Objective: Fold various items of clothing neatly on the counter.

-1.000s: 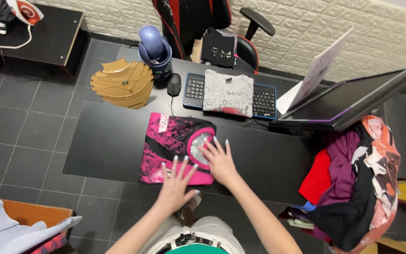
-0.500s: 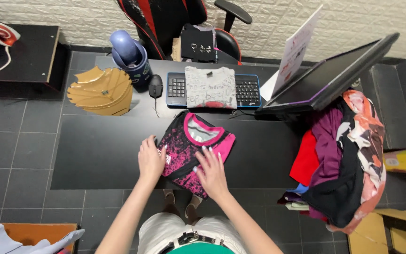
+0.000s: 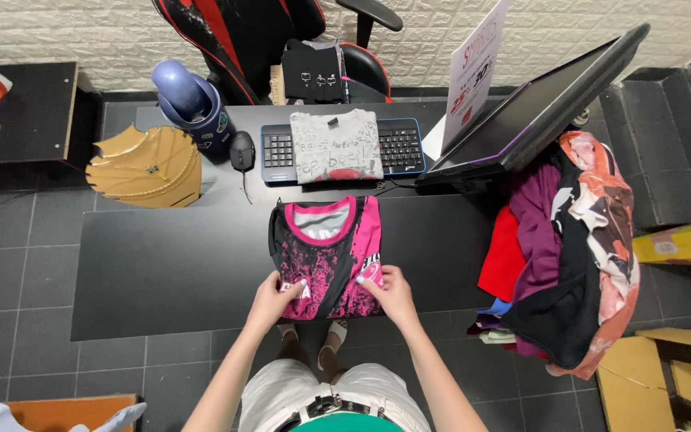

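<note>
A pink and black jersey (image 3: 328, 254) lies folded lengthwise on the black table (image 3: 169, 272), neck hole toward the keyboard. My left hand (image 3: 272, 298) pinches its near left corner and my right hand (image 3: 389, 290) pinches its near right corner, both at the table's front edge. A folded grey printed shirt (image 3: 336, 146) rests on top of the keyboard (image 3: 280, 149) just beyond the jersey.
A heap of clothes (image 3: 571, 248) hangs over the table's right end. A tilted monitor (image 3: 537, 112) and a white sign (image 3: 477, 68) stand at the back right. A mouse (image 3: 241, 150), a blue mug (image 3: 189, 100) and a gold fan-shaped thing (image 3: 147, 166) sit back left. A gaming chair (image 3: 281, 44) stands behind.
The jersey has been turned and straightened so it lies square to the table. Both hands slid from its middle down to its near corners.
</note>
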